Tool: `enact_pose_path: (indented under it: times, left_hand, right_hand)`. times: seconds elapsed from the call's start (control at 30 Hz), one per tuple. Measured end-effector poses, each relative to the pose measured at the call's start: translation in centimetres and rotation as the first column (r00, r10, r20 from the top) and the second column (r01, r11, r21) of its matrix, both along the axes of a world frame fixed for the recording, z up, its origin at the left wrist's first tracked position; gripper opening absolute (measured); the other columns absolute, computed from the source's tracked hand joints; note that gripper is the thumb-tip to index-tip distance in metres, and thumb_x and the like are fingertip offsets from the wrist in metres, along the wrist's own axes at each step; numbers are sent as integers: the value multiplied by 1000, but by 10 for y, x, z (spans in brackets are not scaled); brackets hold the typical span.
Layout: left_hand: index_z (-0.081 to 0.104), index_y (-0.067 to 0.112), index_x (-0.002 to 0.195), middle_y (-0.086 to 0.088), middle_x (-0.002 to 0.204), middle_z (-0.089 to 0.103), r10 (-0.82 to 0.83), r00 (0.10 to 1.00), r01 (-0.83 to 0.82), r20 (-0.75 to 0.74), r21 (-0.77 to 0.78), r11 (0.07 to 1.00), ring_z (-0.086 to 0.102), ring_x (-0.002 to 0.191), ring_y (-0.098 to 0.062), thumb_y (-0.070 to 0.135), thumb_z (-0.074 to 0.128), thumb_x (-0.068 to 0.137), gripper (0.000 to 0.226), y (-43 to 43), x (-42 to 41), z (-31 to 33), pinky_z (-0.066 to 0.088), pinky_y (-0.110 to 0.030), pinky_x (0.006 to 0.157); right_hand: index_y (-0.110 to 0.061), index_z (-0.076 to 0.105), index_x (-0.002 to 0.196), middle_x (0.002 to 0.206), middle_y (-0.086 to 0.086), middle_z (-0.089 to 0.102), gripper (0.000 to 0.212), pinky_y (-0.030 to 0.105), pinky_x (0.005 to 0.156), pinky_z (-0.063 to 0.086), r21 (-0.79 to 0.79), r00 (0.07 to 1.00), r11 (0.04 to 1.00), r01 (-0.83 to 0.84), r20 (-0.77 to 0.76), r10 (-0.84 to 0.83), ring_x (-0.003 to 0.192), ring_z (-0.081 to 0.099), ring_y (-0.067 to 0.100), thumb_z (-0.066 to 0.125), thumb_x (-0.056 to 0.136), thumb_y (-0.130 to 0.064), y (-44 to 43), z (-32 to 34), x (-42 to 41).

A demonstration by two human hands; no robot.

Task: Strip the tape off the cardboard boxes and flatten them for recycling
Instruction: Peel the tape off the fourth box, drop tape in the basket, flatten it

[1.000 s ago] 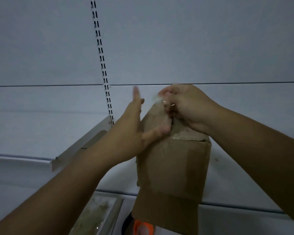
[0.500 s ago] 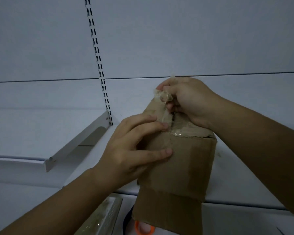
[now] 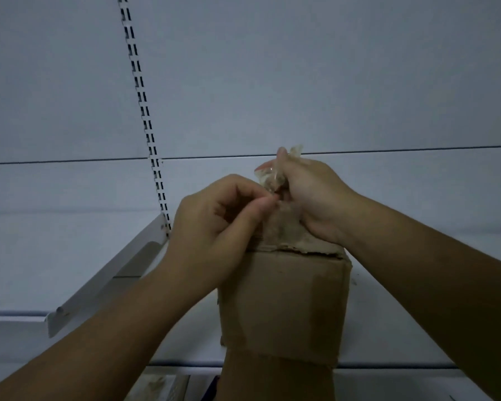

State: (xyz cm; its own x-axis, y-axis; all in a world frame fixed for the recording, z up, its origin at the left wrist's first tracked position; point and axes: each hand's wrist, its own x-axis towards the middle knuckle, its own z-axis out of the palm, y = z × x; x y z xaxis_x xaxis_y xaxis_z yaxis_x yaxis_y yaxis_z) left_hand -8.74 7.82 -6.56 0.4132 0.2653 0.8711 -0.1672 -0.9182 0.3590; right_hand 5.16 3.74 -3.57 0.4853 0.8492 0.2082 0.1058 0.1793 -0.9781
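Box (image 3: pixel 284 302) upright before me, its top edge right under both hands. Tape (image 3: pixel 269 176) rises off box top, long axis pointing up and away. Right hand (image 3: pixel 313 198) clenched round crumpled tape wad. Left hand (image 3: pixel 214 224) just beside it, thumb and forefinger pinching tape lower down; contact partly hidden.

White shelf (image 3: pixel 373 342) under cardboard box (image 3: pixel 284 299)

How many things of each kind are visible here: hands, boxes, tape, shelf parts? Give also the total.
Hands: 2, left hand and right hand
Cardboard box: 1
Tape strip: 1
Shelf bracket: 1
Slotted rail: 1
Total: 6
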Motion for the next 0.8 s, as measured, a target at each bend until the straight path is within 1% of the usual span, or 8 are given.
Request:
enact_pose_path:
  times: [0.07, 0.13, 0.23, 0.37, 0.53, 0.67, 0.73, 0.8]
  left_hand:
    - [64, 25, 76, 6, 68, 67, 3, 999, 7, 52, -177, 984, 62, 58, -4, 17, 61, 87, 14, 3, 10, 5, 50, -17, 55]
    - [62, 17, 78, 2, 62, 65, 10, 991, 45, 134, -402, 915, 57, 49, -7, 13, 55, 91, 15, 12, 16, 12, 46, -18, 47]
    - [61, 15, 84, 5, 58, 63, 13, 997, 40, 81, -620, 784, 52, 46, -9, 21, 54, 92, 13, 25, 22, 16, 42, -21, 41]
    - [62, 19, 82, 9, 47, 55, 100, 994, -54, 34, -655, 754, 47, 42, -4, 30, 60, 88, 13, 30, 29, 15, 39, -20, 43]
    - [64, 14, 77, 9, 46, 56, 95, 992, -4, 81, -738, 675, 49, 40, -4, 25, 67, 84, 13, 27, 19, 30, 40, -17, 40]
    - [65, 18, 83, 4, 66, 67, -16, 993, 92, 115, -692, 716, 67, 62, -11, 22, 74, 74, 14, -3, 10, 25, 55, -24, 55]
    - [63, 26, 81, 6, 75, 66, 53, 996, -6, 73, -536, 844, 66, 72, -9, 23, 79, 69, 20, -24, 8, 14, 55, -24, 64]
    - [56, 39, 90, 21, 89, 63, 140, 981, -172, -133, -273, 947, 59, 83, 4, 45, 74, 67, 30, -44, 12, 3, 50, -16, 70]
  right_hand:
    - [-5, 62, 86, 92, 22, 63, 39, 46, 89, 50, 34, 999, 999, -22, -26, 23, 85, 62, 33, 40, 98, -36, -3, 0, 1]
    - [-11, 64, 85, 88, 13, 65, 33, 39, 80, 50, 89, 997, 994, -63, -27, 66, 80, 63, 23, 41, 98, -32, -7, 0, 1]
    - [-14, 64, 82, 86, 6, 62, 30, 34, 74, 50, 157, 994, 983, -94, -40, 101, 74, 61, 17, 43, 98, -27, -10, 1, 1]
    - [-14, 65, 86, 89, 9, 63, 29, 40, 79, 52, 134, 997, 989, -61, -27, 65, 78, 62, 22, 48, 93, -36, -9, 2, -2]
    - [-19, 64, 100, 94, -1, 68, 15, 24, 72, 54, 20, 929, 999, -43, 369, 32, 84, 65, 11, 59, 86, -21, -10, -3, -1]
    - [-18, 57, 94, 68, 0, 68, 10, 33, 70, 59, 176, 996, 983, 51, 57, -62, 66, 69, 12, 48, 94, -14, -7, -1, -3]
    - [-19, 53, 99, 67, 3, 64, 10, 28, 63, 59, 246, 981, 956, 162, -144, -129, 55, 66, 7, 44, 97, -16, -6, -1, 1]
    - [-12, 48, 109, 77, 5, 58, 13, 28, 61, 59, 334, 934, 908, 255, -326, -143, 48, 61, 3, 42, 98, -16, -5, 1, 7]
